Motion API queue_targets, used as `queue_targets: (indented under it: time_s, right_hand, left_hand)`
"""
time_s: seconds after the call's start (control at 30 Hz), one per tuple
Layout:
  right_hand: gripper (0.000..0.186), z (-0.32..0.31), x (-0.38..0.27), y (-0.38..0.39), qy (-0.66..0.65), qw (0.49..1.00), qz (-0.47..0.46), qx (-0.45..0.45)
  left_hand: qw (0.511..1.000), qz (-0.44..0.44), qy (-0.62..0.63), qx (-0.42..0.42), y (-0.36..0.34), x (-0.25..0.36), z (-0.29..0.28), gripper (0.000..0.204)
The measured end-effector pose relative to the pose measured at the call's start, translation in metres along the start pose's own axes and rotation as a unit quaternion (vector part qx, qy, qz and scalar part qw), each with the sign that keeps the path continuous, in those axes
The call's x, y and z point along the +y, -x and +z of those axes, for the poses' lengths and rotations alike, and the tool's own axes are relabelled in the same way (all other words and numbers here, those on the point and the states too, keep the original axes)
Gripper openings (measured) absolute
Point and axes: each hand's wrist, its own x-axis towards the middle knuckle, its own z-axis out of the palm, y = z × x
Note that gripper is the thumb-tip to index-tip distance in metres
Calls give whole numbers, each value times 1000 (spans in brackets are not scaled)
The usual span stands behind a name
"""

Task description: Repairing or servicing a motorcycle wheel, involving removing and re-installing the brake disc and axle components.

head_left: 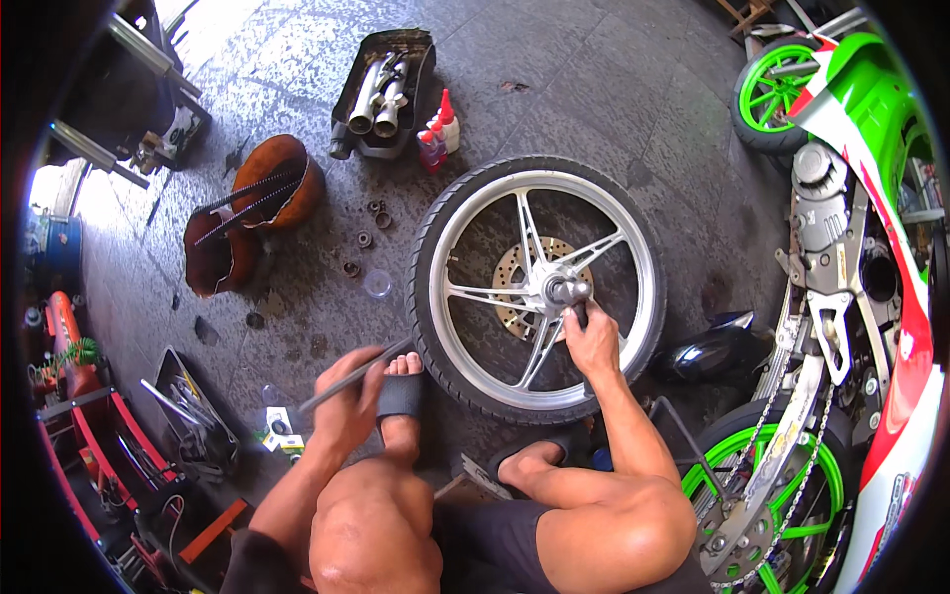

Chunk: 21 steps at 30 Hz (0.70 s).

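A motorcycle wheel [456, 223] with silver spokes and a black tyre lies flat in front of me. Its drilled brake disc [507, 282] shows beneath the spokes. Over the hub, my right hand [595, 348] is closed round the dark handle of a hammer [571, 291], whose shiny rounded head covers part of the hub. To the left of the tyre, my left hand [346, 404] grips a long dark metal bar [341, 387]. The bar slants up toward the tyre's edge and is slightly blurred; whether it touches the tyre I cannot tell.
Several small metal rings [365, 239] and a clear cap [377, 283] lie left of the wheel. Rusty containers [287, 203], small bottles [442, 127] and a black tray [368, 61] stand farther off. A green-wheeled motorcycle [826, 287] fills the right; a tool bin [193, 416] stands left.
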Motion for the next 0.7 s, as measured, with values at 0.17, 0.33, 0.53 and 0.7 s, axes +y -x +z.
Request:
queue_targets:
  time_s: [0.17, 0.33, 0.53, 0.7]
  right_hand:
    - [31, -4, -1, 5, 29, 1000, 11, 1]
    - [32, -35, -6, 21, -16, 999, 35, 35]
    - [34, -79, 7, 63, -80, 989, 100, 76]
    - [32, -103, 2, 69, -114, 983, 122, 78]
  left_hand:
    - [979, 92, -58, -170, -93, 51, 72, 21]
    - [924, 203, -160, -281, -158, 76, 151, 30]
    - [901, 208, -203, -322, -184, 80, 191, 29]
    - [892, 205, -245, -319, -184, 92, 201, 28]
